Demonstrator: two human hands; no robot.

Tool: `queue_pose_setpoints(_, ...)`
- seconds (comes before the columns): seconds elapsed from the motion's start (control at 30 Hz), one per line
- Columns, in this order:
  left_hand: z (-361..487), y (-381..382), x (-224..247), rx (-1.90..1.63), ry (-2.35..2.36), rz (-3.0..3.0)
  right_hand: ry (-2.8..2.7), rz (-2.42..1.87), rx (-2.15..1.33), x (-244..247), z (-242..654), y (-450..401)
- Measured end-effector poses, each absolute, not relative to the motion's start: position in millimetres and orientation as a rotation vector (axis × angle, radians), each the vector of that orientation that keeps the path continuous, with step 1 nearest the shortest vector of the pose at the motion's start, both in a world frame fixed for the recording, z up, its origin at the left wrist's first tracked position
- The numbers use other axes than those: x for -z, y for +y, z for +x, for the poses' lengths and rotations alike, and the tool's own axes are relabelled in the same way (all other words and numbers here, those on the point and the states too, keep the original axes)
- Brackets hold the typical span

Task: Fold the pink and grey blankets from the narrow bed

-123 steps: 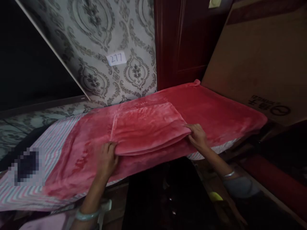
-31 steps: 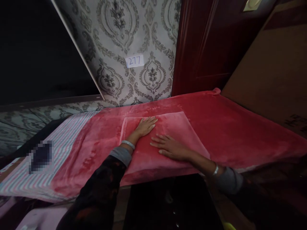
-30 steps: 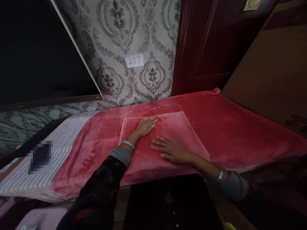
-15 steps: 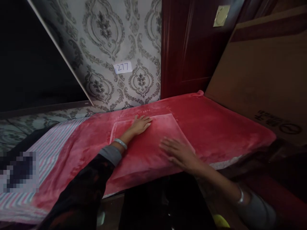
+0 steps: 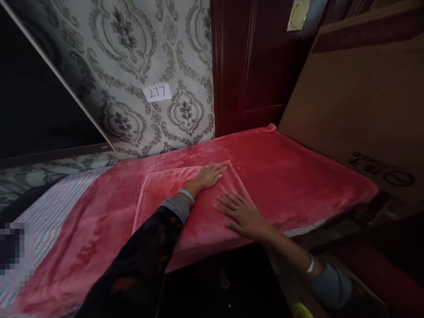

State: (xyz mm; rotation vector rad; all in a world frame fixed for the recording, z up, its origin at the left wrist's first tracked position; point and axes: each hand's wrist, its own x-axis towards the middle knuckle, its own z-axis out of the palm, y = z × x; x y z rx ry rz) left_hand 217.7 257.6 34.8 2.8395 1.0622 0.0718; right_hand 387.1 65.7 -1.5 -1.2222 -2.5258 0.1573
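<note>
Folded cloth: square of pink-red plush point(image 5: 195, 225), lying flat on the red plush blanket point(image 5: 291, 172), its front reaching the blanket's near edge.
Left hand point(image 5: 209, 175): open, palm down by the cloth's far right corner, gripping nothing.
Right hand point(image 5: 247, 218): open, fingers spread over the cloth's right side, gripping nothing.

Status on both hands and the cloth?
Left hand flat on folded cloth, fingers spread. Right hand same, nearer the edge. Cloth lies on red blanket. Nothing seen between hands and cloth.
</note>
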Motion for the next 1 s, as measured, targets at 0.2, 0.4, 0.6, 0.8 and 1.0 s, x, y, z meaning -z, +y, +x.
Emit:
queue_pose_setpoints(0.2, 217.6, 260.0, -28.4, -0.145, 1.071, 2.853, -2.396, -1.199, -0.014, 33.4, 394.2, 15.3)
queue_pose_setpoints(0.4, 221.8, 248.7, -37.9, -0.062, 1.098, 2.818, -2.291, -1.246, 0.084, 54.2, 395.5, -7.4)
queue_pose_setpoints(0.6, 191.7, 248.9, -64.9, -0.028, 1.042, 2.827, -2.258, -1.179, -0.066, 25.3, 399.9, 1.7)
queue_pose_setpoints(0.8, 87.3, 256.0, -84.1, -0.075, 1.078, 2.79, -2.491, -0.922, -0.318, -41.1, 330.2, 36.1)
queue_pose_setpoints(1.0, 34.0, 243.7, -64.7, -0.034, 1.423, 2.658, -2.73, -0.783, -0.47, -60.1, 234.3, 103.9)
